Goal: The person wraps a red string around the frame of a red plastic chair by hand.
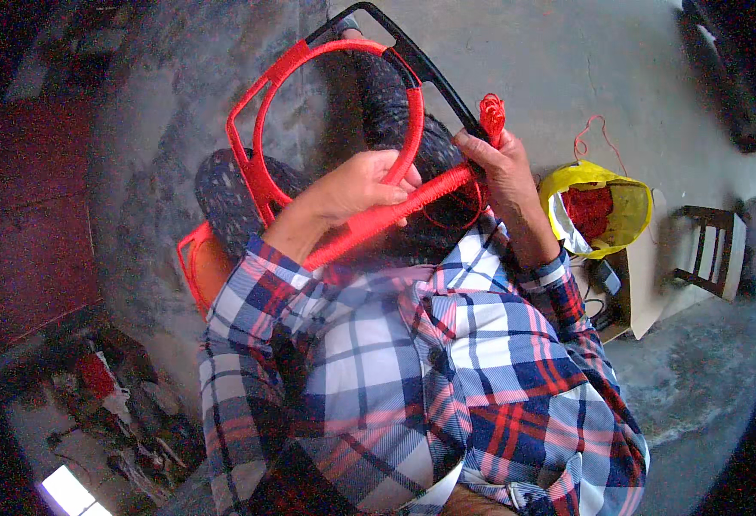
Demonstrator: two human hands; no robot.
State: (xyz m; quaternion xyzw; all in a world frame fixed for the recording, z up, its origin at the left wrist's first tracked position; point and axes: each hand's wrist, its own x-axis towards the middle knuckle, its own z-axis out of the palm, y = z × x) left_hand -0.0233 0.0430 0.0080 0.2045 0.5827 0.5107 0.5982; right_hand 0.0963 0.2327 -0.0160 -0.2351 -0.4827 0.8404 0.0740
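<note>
Across my lap rests a frame [246, 165] with a round ring inside angular sides. Red cord covers most of it; a bare black section [412, 53] shows at the far right. My left hand [365, 182] is closed around the ring's near part, its thumb lying along the red-wrapped near bar [378, 221]. At the corner where black meets red, my right hand [505, 165] is closed, thumb on top. A looped bundle of red cord [491, 117] sticks up beside that thumb. Below the right hand hangs a thin loop of red cord [455, 206].
To the right, a yellow bag [637, 211] holds red cord [588, 213]; a strand trails onto the grey floor [567, 69]. Next to it are a cardboard piece [649, 288] and a dark slatted object [703, 249]. Assorted clutter [129, 413] lies at lower left, below a dark red panel [30, 224].
</note>
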